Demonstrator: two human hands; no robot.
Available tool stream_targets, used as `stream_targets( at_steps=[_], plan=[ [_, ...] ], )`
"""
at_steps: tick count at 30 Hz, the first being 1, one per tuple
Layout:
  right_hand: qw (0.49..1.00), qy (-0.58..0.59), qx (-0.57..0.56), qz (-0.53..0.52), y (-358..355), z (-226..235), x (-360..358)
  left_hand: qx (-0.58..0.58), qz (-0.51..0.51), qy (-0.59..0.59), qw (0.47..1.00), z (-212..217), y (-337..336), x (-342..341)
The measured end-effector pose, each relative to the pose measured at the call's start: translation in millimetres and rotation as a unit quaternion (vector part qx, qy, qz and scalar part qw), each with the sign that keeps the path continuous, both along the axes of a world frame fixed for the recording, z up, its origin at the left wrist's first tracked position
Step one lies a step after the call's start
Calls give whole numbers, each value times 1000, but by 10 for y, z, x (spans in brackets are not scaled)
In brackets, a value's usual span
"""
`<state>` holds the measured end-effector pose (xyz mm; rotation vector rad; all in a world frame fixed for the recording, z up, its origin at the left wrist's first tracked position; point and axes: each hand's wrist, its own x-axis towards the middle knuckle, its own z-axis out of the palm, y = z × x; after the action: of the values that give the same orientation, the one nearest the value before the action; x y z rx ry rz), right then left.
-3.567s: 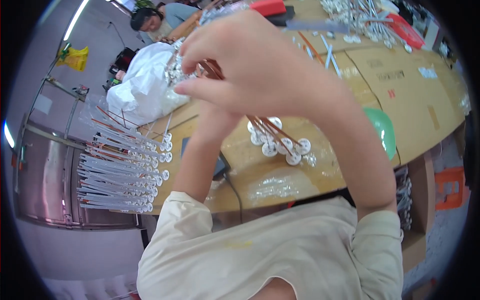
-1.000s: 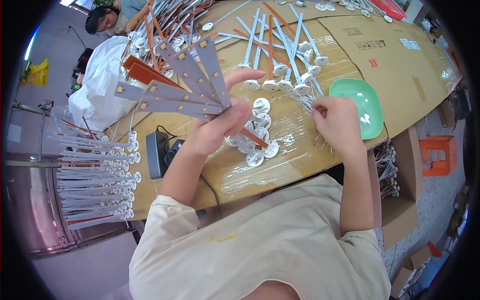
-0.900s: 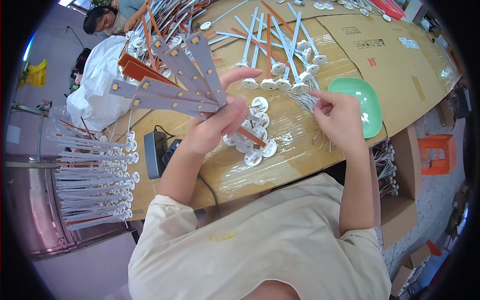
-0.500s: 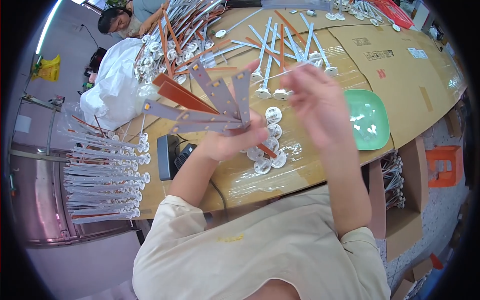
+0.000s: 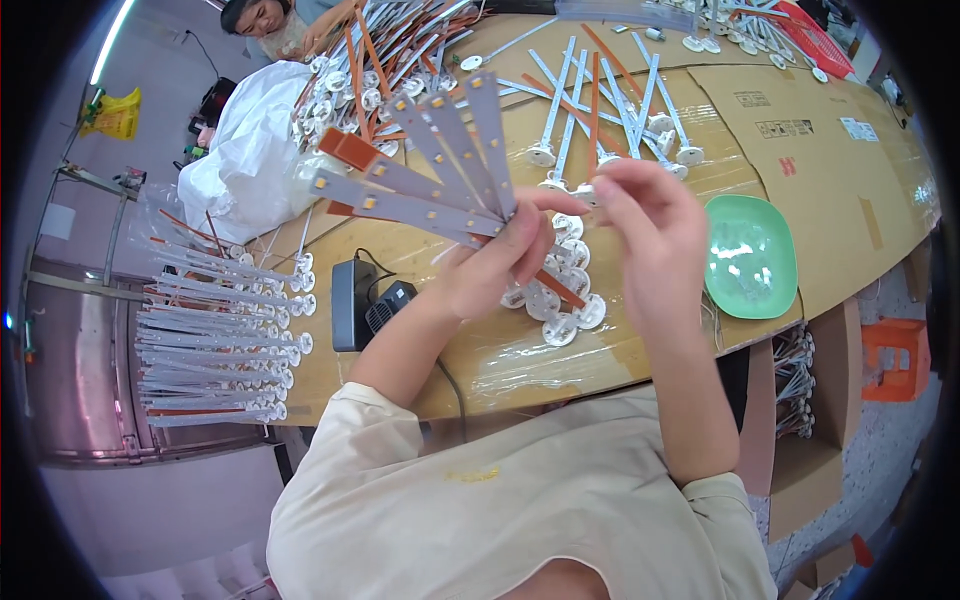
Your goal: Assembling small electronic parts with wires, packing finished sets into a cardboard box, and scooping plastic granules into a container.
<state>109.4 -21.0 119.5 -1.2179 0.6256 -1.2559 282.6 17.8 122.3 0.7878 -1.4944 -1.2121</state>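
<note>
My left hand [image 5: 505,252] is closed around a fan of LED strips [image 5: 487,130], grey-faced with small yellow chips, some showing orange backs. The strips spread up and to the left from my fingers. My right hand [image 5: 655,225] is to the right, its fingertips pinched together; what they hold, if anything, I cannot make out. A white round base [image 5: 586,195] shows right by those fingertips; whether they touch it is unclear. Under my left hand lies a cluster of white round caps [image 5: 560,329], with an orange strip [image 5: 563,289] across them.
A green tray [image 5: 750,300] sits to the right. Strips with round bases [image 5: 560,120] lie ahead, beside a large heap [image 5: 330,95]. More are stacked at left [image 5: 215,345], near a black adapter [image 5: 350,305]. A person [image 5: 285,35] works at the far left.
My right hand has come down slightly and is less blurred; the thin piece at its fingertips no longer shows clearly. The fan of strips has shifted in my left hand. The whole view has turned a little.
</note>
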Motion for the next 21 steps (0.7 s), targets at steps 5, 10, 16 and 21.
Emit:
stream_targets(
  at_steps=[5,10,16,21],
  plan=[
    [836,90,-522,-143,214,237,228,135,176,34,975,57,124,-290],
    [819,104,-514,-233,249,167,512,12,58,-30,998,-117,57,6],
    [831,171,-491,-198,299,223,491,232,231,-94,940,-26,52,-82],
    [920,33,-380,-86,267,-22,318,-60,-94,-58,992,-22,-35,186]
  ],
)
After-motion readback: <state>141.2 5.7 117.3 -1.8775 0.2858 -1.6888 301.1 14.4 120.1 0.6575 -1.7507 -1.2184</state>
